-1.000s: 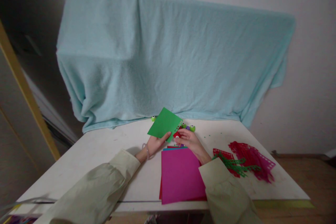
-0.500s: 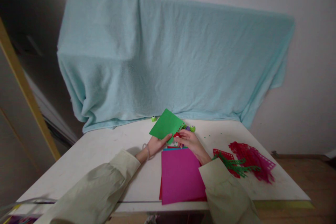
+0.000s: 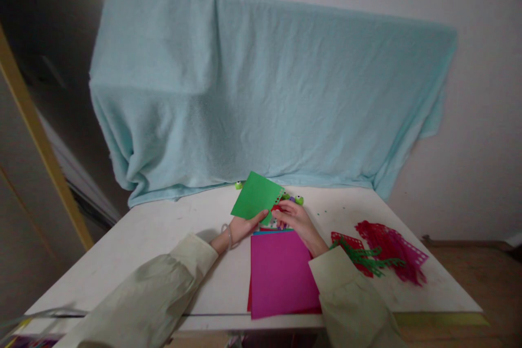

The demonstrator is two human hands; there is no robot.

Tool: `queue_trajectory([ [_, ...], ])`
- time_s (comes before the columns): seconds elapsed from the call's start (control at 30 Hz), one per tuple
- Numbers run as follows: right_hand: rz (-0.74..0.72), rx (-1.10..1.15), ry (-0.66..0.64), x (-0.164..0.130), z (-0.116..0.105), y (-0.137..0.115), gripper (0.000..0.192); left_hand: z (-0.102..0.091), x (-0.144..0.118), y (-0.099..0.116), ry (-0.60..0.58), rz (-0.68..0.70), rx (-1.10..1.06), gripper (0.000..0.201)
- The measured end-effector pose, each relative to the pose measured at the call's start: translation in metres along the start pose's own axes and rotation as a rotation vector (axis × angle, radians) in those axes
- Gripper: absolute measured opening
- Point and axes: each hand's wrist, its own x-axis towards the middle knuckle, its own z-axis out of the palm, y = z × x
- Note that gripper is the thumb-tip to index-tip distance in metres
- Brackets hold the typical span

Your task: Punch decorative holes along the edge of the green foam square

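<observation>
My left hand (image 3: 240, 227) holds a green sheet of paper (image 3: 255, 196) by its lower edge, tilted up above the white table (image 3: 134, 239); the sheet's right edge has a row of punched holes. My right hand (image 3: 297, 219) rests over a small red punch (image 3: 275, 209), mostly hidden under my fingers, right at that punched edge. A stack of coloured paper with a magenta sheet (image 3: 281, 272) on top lies just in front of both hands.
Small green frog-shaped punches (image 3: 298, 199) sit behind my right hand. Red and green punched paper strips (image 3: 379, 255) lie in a pile at the right. A light blue blanket (image 3: 261, 87) hangs over something behind the table. A wooden frame (image 3: 36, 136) stands at left.
The green sheet has shifted slightly down and to the right along the punch. My right hand stays on the punch.
</observation>
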Motion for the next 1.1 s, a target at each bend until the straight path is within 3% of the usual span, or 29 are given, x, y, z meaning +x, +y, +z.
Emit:
queue_trajectory([
  [0.27,-0.006,0.011,0.011,0.0013,-0.0016,0.0017,0.037,0.0035,-0.0012,-0.0082,0.017,-0.066,-0.013,0.048],
  [0.67,0.008,0.012,-0.051,-0.0026,0.0006,-0.0032,0.032,0.0011,-0.0015,-0.0019,0.024,-0.008,0.011,0.047],
  [0.87,0.0,-0.004,-0.086,-0.0038,0.0022,-0.0065,0.031,0.0003,0.0002,-0.0009,-0.017,0.033,0.089,0.039],
  [1.1,0.0,0.015,-0.091,-0.0021,0.0022,-0.0045,0.032,-0.0063,-0.0019,-0.0099,-0.12,0.023,0.098,0.055],
])
